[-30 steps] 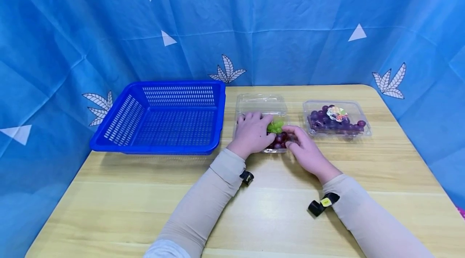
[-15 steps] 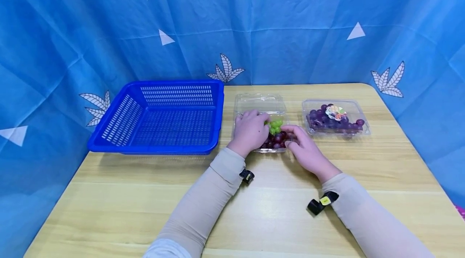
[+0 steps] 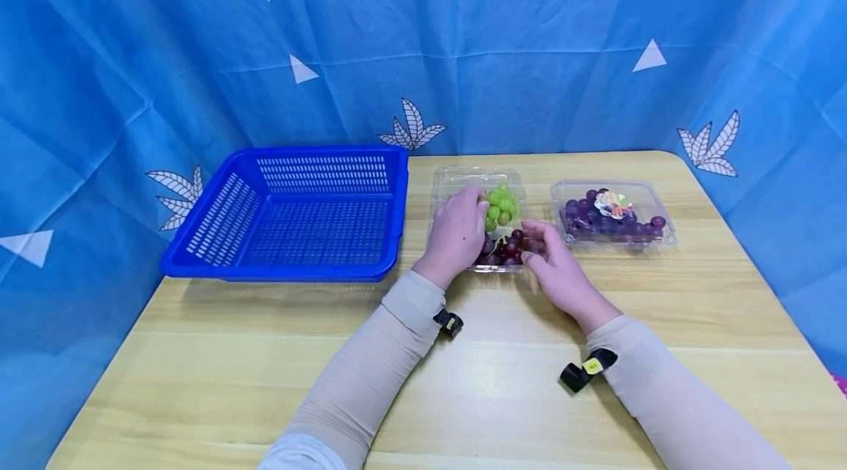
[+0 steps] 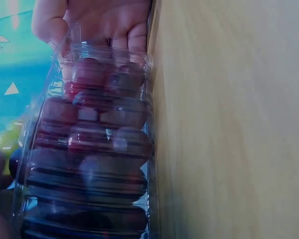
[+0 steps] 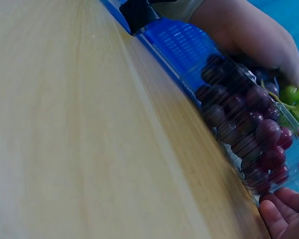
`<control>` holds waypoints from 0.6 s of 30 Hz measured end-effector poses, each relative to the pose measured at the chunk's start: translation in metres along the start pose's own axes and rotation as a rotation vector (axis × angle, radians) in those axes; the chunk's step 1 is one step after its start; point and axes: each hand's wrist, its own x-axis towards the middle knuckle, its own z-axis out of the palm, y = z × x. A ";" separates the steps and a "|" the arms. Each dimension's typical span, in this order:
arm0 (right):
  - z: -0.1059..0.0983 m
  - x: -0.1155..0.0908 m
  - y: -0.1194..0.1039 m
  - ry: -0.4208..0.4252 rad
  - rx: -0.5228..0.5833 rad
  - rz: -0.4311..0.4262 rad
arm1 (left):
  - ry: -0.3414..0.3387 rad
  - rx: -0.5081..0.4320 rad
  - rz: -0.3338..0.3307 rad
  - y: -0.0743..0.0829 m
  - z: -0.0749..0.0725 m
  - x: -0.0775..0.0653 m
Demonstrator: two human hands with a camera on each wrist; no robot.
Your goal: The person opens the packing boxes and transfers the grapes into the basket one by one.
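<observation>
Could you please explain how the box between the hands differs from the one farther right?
The middle box has its lid folded back; the right box is closed. The right box bears a sticker; the middle box shows none. The right hand touches the middle box, not the right box. Both are clear plastic holding dark grapes.

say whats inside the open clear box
Dark red grapes lie in the near part of the open clear box. The left hand, holding green grapes, hides the left part; what lies beneath them can't be seen.

Grape box (image 4: 87, 149) cropped in left wrist view, sleeves (image 3: 370, 363) cut off below, sticker (image 3: 613, 205) print illegible
</observation>
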 end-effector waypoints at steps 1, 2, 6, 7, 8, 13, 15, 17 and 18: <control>0.000 0.000 0.000 0.000 -0.001 0.002 | 0.028 -0.044 0.010 0.000 -0.001 0.000; 0.000 0.000 0.000 0.000 -0.004 0.003 | 0.055 -0.086 0.027 0.000 -0.002 0.000; 0.000 0.000 0.000 0.004 -0.024 0.002 | 0.063 -0.211 0.140 0.000 -0.006 -0.002; 0.000 -0.001 -0.001 0.008 -0.030 0.006 | 0.033 -0.219 0.178 0.000 -0.006 -0.002; -0.001 -0.001 -0.001 0.014 -0.037 0.006 | -0.009 -0.217 0.220 0.001 -0.007 -0.002; -0.001 -0.003 -0.002 0.007 -0.036 0.055 | -0.235 -0.093 0.395 0.005 -0.003 -0.003; -0.001 -0.003 -0.002 -0.007 -0.021 0.066 | -0.286 -0.022 0.428 0.005 0.000 -0.003; -0.001 -0.002 -0.002 -0.012 -0.017 0.059 | -0.306 0.031 0.438 0.003 0.003 -0.004; -0.001 -0.002 -0.003 -0.014 -0.012 0.057 | -0.311 0.049 0.441 0.003 0.004 -0.004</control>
